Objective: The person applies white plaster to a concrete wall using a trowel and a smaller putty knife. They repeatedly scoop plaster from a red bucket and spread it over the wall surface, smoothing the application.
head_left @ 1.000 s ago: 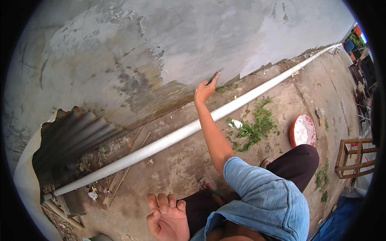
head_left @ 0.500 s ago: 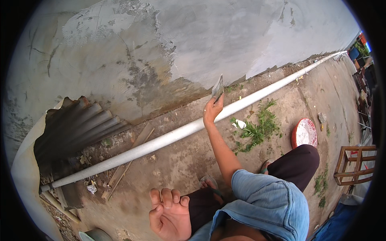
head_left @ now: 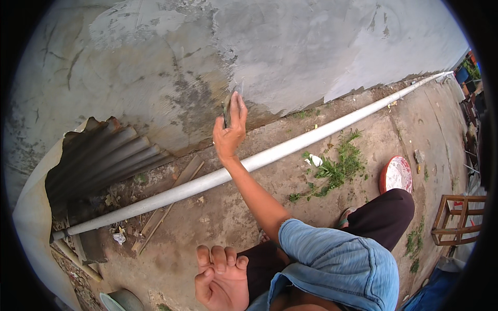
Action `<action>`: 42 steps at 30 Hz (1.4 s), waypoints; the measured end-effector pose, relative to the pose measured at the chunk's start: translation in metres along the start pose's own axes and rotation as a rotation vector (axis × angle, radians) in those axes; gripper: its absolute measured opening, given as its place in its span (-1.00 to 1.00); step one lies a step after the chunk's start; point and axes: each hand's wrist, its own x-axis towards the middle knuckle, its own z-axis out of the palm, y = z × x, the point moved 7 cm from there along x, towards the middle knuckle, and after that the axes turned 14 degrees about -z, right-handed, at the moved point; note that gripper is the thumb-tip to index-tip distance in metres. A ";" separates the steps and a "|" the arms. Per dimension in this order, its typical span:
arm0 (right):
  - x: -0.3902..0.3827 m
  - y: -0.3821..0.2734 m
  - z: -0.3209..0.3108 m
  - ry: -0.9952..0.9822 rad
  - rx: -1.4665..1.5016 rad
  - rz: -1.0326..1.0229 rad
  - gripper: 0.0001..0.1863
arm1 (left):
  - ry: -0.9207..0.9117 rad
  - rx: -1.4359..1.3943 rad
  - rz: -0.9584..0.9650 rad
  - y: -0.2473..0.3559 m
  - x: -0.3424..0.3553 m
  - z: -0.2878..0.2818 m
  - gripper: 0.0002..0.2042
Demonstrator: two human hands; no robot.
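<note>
My right hand (head_left: 231, 136) reaches out to the grey plastered wall (head_left: 290, 57), its fingers wrapped around a thin, flat, grey scraper (head_left: 226, 111). The scraper is seen nearly edge-on and lies at the lower wall, beside the border between a smooth pale coat and a rougher, stained patch. Whether its blade touches the wall is hidden by the fingers. Low in the view, my left hand (head_left: 225, 280) is held palm up near my knee, fingers loosely curled and apart, with nothing in it.
A long white pipe (head_left: 280, 151) runs along the wall's foot, under my right forearm. A red basin (head_left: 397, 175) with white paste stands by my knee. Nearby are weeds (head_left: 340, 166), a wooden board (head_left: 174, 199), a corrugated sheet (head_left: 98, 155) and a wooden frame (head_left: 456, 220).
My right hand has moved left along the wall with the scraper, from beside the pipe to the stained patch's edge. The left hand has stayed almost still.
</note>
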 end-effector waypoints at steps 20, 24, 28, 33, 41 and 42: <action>0.032 -0.049 0.005 -0.017 -0.086 -0.162 -0.27 | 0.112 -0.011 0.010 0.007 -0.004 -0.010 -0.82; 0.046 -0.049 -0.011 0.091 -0.094 -0.231 -0.29 | 0.132 -0.016 0.066 0.020 -0.009 -0.018 -0.82; 0.045 -0.064 0.031 0.108 -0.145 -0.243 -0.27 | 0.135 -0.038 0.060 0.025 -0.008 -0.021 -0.82; 0.015 -0.089 0.082 0.104 -0.142 -0.249 -0.27 | 0.128 -0.047 0.113 0.038 -0.010 -0.023 -0.80; -0.016 -0.083 0.033 -0.136 0.068 -0.298 -0.30 | 0.138 -0.054 0.046 0.033 -0.003 -0.023 -0.82; -0.008 -0.073 0.015 -0.122 0.149 -0.258 -0.32 | 0.136 -0.053 0.049 0.034 -0.001 -0.022 -0.82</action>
